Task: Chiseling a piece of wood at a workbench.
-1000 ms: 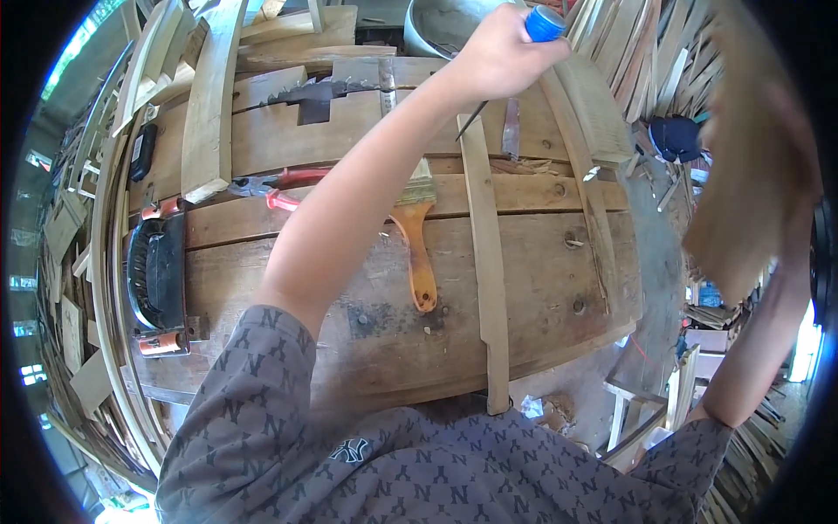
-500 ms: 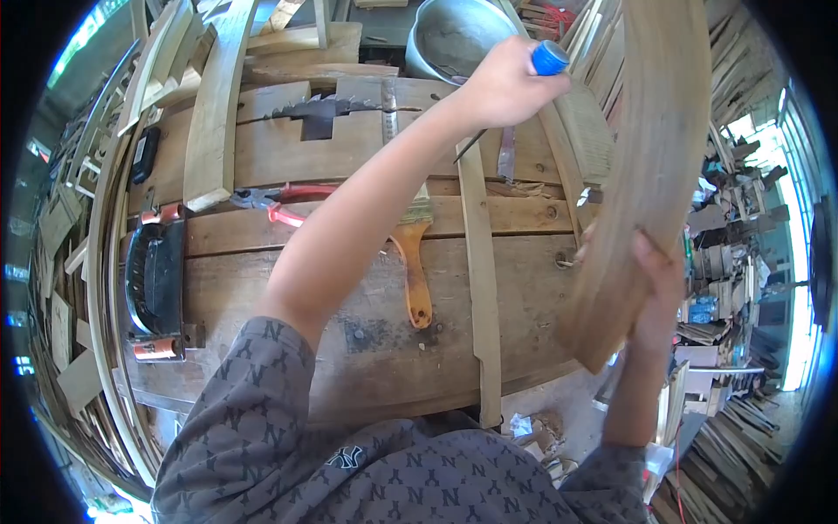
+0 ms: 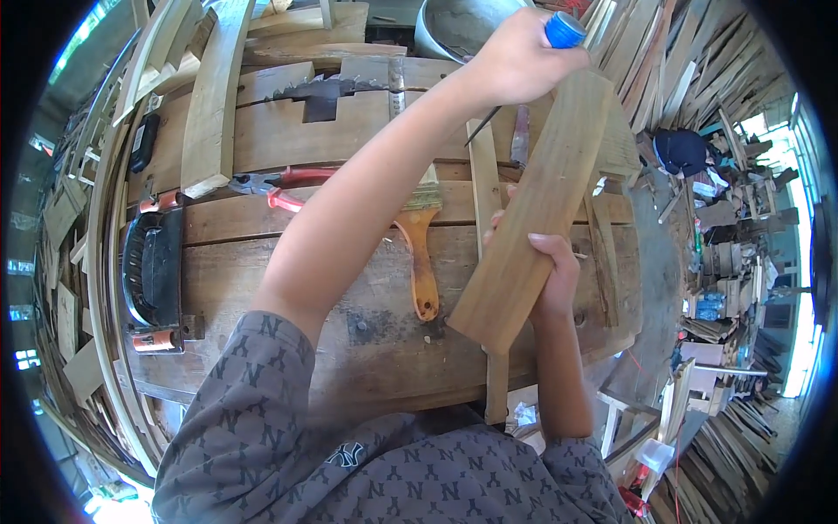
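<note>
Gripping a blue-topped tool, our left hand, upper centre of the frame: fingers wrapped round the handle, a thin dark shaft slanting down and leftward from the fist, tip exposed.

Our right hand, right of centre: clasping a flat wooden board across its width, thumb on the upper face, fingertips showing past the left edge.

Board: slanting from upper right toward lower centre, held over the workbench and crossing a narrow wooden strip; whether the two touch, we cannot tell.

Paintbrush, orange-handled: centre, left of the board's lower end.

Pliers, red-handled: left of centre, partly hidden by our left forearm.

Black-handled tool: left side, on the workbench.

Metal bowl: top centre.

Risks, as we judge them: the bare tip hangs near the board and our right fingers, so a slip of the left fist could scratch wood or jab skin. Clasped by one hand, the board could pivot should the thumb loosen, knocking the paintbrush or shifting the strip, whose lower end overhangs the near edge.
</note>
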